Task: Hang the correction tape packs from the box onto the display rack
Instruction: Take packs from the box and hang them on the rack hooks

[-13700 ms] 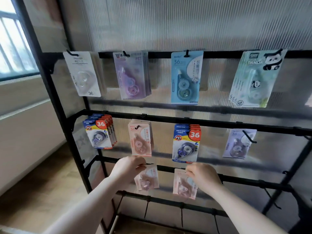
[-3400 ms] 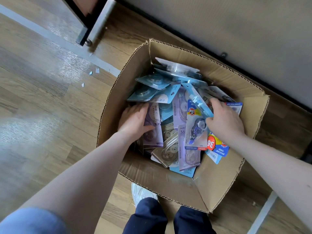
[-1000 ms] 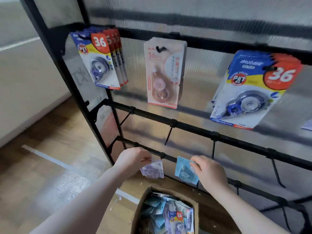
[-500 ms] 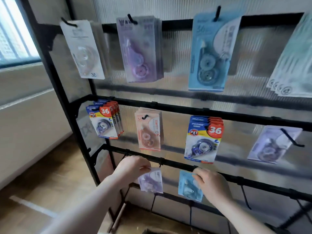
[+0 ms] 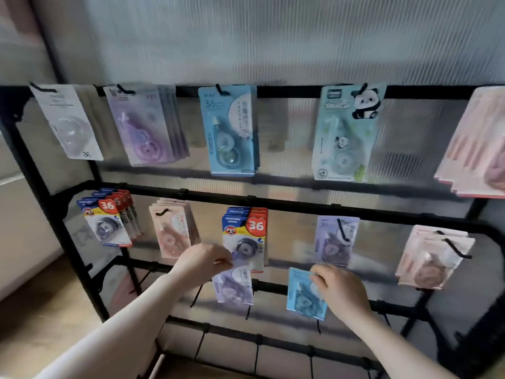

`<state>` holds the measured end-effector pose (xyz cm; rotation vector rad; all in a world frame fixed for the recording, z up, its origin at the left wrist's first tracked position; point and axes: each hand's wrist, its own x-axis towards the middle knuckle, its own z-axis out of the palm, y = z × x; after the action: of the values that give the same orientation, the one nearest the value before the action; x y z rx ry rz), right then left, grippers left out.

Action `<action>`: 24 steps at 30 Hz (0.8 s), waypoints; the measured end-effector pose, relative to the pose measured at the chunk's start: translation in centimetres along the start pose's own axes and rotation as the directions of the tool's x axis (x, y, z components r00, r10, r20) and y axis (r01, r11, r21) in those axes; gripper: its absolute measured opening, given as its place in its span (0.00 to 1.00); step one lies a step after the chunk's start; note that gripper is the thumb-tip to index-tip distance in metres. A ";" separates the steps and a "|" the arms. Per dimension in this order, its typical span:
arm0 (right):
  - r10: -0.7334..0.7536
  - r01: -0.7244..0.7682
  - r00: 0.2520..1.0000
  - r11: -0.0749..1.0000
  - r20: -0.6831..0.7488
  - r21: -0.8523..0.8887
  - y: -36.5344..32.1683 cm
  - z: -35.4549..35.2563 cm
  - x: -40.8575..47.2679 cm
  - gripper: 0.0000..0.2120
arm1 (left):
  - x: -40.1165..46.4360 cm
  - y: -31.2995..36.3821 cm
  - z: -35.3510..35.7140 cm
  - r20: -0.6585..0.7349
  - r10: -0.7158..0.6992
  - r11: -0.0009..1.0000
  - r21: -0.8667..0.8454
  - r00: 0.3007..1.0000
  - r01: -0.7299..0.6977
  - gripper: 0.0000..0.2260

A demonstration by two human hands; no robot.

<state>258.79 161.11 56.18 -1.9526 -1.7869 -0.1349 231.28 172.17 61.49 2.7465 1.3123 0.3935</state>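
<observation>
Fingers of the left hand point(image 5: 203, 262) pinch the top edge of a purple correction tape pack point(image 5: 234, 287), which hangs down from the grip in front of the display rack point(image 5: 287, 210). Fingers of the right hand point(image 5: 340, 289) curl around the upper right corner of a light blue pack point(image 5: 303, 295), held upright at about the same height. Both packs sit just before the rack's third bar, though motion blur makes it hard to tell whether either touches a hook.

Directly above the left fingertips hangs a stack of blue-and-yellow "36" packs point(image 5: 244, 237), and just to their left a stack of pink packs point(image 5: 173, 228). Above the right fingers hangs a lilac pack point(image 5: 334, 240). Farther up, well clear of both hands, the top bar carries a blue pack point(image 5: 231, 131) and a panda pack point(image 5: 345, 134).
</observation>
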 end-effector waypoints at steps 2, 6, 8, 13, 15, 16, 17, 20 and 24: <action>0.003 -0.003 1.000 1.000 0.011 -0.004 2.0 -1.4 -0.6 0.06 | 0.8 2.7 0.0 0.002 0.004 1.000 0.014 1.000 -0.004 0.09; -0.035 0.035 0.999 0.999 -0.010 -0.008 5.7 -3.7 -1.6 0.05 | 2.5 8.3 -0.1 0.000 0.038 0.998 0.046 0.999 -0.038 0.10; -0.045 0.046 0.999 0.999 0.015 -0.021 7.3 -4.5 -2.2 0.06 | 3.3 11.0 -0.2 -0.024 0.060 0.998 0.022 0.998 -0.060 0.10; -0.067 0.065 0.998 0.997 -0.023 -0.047 10.9 -6.1 -3.4 0.06 | 5.2 16.0 -0.3 -0.085 0.094 0.994 -0.054 0.992 -0.099 0.09; -0.067 0.066 0.997 0.997 -0.024 -0.037 11.9 -6.6 -3.7 0.07 | 5.9 17.6 -0.4 -0.112 0.078 0.994 -0.071 0.991 -0.086 0.09; -0.066 0.065 0.998 0.997 -0.023 -0.036 12.3 -6.8 -3.7 0.07 | 6.2 18.3 -0.4 -0.129 0.074 0.993 -0.078 0.989 -0.084 0.09; -0.060 0.059 0.998 0.998 -0.033 -0.034 12.7 -7.0 -3.7 0.07 | 6.5 19.0 -0.5 -0.146 0.073 0.993 -0.080 0.987 -0.085 0.09; -0.067 0.066 0.997 0.997 -0.024 -0.036 13.3 -8.0 -4.0 0.10 | 7.2 20.4 -0.4 -0.193 0.068 0.993 -0.078 0.979 -0.084 0.09; -0.051 0.048 0.998 0.995 -0.028 -0.092 13.0 -9.6 -4.0 0.03 | 7.4 20.6 -0.2 -0.280 0.047 0.990 -0.118 0.959 -0.083 0.08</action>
<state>273.12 153.17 59.36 -1.9587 -1.8405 -0.2660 251.21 164.90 66.71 2.7047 1.2007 0.8644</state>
